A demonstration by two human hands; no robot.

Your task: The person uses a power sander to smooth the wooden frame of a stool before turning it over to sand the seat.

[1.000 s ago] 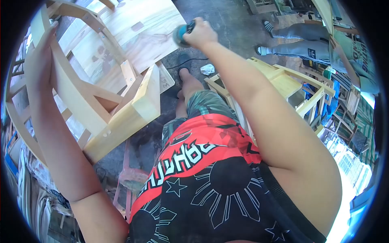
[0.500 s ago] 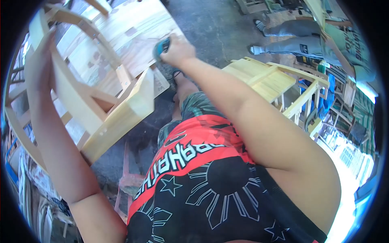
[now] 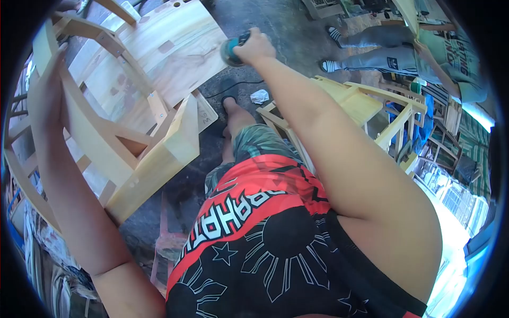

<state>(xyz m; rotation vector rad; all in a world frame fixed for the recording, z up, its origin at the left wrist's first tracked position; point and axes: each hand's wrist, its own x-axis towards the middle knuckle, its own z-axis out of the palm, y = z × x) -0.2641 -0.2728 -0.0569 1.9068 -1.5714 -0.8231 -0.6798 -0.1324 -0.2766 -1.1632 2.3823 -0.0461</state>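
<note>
My right hand [image 3: 257, 47] is closed around a teal and black power sander [image 3: 231, 51], which is off the right edge of a wooden panel [image 3: 175, 53]. My left hand [image 3: 47, 93] grips the edge of a pale wooden chair frame [image 3: 101, 116], its fingers partly hidden against the wood. The frame stands tilted on my left, overlapping the panel from this angle. Darker patches and wood grain show on the panel's surface.
Another wooden frame [image 3: 366, 108] stands to my right, and a crumpled white scrap [image 3: 259, 96] lies on the dark floor by a thin black cable [image 3: 233, 85]. Beyond it is another person [image 3: 382, 47] in grey trousers. Stacked wooden frames [image 3: 450, 143] line the far right.
My right hand has moved the sander rightward and up, away from the panel. My left hand keeps its place on the chair frame. The white scrap and cable have come into sight.
</note>
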